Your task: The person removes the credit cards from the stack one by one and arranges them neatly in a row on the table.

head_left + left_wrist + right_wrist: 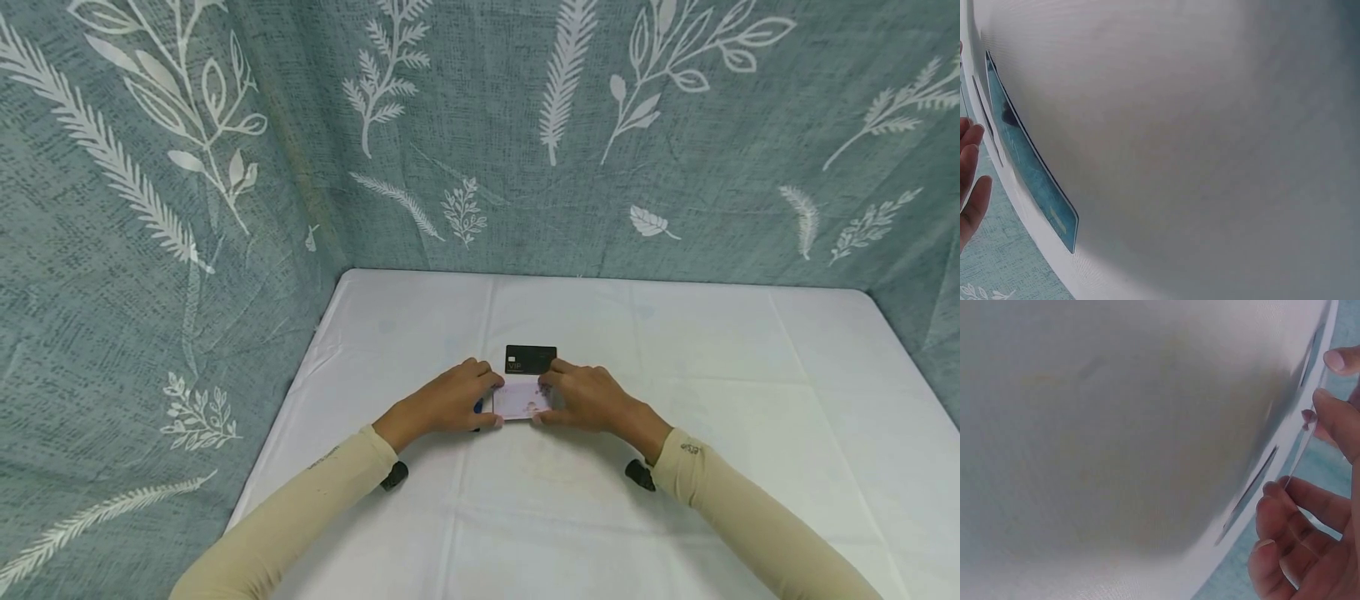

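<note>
At the middle of a white, cloth-covered worktop (pixel 570 517), a person's left hand (pixel 453 398) and right hand (pixel 592 398) face each other across a pale pink, rectangular card (pixel 517 402) printed with small reddish motifs. The grip of the right hand is closed on the card's right end, thumb on the edge nearer the person and fingers on the far edge. The left hand's grip closes the same way on the left end, though the left wrist view catches only fingertips at its border. Seen nearly edge-on from the right wrist, the pale card appears to be held just above the cloth.

Just beyond it lies a black, rectangular card (pixel 531 358) lettered "VIP" and marked with a small chip; the right hand's fingertips reach its near right corner, and whether they touch it cannot be told. A glossy blue card (pixel 1032 165) with a dark border lies flat on the cloth, mostly hidden beneath the left hand in the head view.

Cream sleeves (pixel 300 500) cover both forearms, with a small black object (pixel 394 476) showing beside each cuff. Grey-green fabric (pixel 487 83) printed with white leaves hangs behind the worktop.
</note>
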`<state>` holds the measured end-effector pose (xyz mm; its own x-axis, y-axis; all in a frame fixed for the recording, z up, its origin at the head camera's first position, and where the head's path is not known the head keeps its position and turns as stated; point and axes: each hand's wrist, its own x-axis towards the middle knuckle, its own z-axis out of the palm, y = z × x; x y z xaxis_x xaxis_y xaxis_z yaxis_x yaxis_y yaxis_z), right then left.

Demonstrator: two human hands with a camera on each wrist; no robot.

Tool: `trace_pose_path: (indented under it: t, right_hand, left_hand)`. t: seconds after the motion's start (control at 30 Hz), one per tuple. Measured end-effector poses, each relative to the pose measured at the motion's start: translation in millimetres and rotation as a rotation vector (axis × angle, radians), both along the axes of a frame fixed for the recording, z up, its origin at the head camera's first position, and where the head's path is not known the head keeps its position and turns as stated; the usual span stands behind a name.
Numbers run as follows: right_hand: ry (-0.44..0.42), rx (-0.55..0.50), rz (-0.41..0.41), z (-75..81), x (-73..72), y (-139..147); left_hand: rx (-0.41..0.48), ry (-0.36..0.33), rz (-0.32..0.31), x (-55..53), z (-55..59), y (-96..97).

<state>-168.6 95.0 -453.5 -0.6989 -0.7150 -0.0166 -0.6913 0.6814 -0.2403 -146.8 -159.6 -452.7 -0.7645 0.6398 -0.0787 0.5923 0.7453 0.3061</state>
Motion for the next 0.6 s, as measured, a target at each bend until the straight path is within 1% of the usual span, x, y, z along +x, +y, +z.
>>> trace_pose_path:
  t: [0.27,0.5,0.6]
  right_hand:
    - [-0.007,-0.001,-0.003,-1.4,0.8,0.1]
    - [-0.008,-0.015,0.005,-1.0,1.4,0.5]
    - [-0.008,-0.015,0.006,-0.8,2.0,0.4]
  left_hand:
    - [-0.003,-0.008,0.000,0.4,0.4,0.2]
    - [-0.001,0.010,-0.011,1.0,1.0,0.6]
    - [-0.013,0.017,-0.010,1.7,1.3,0.9]
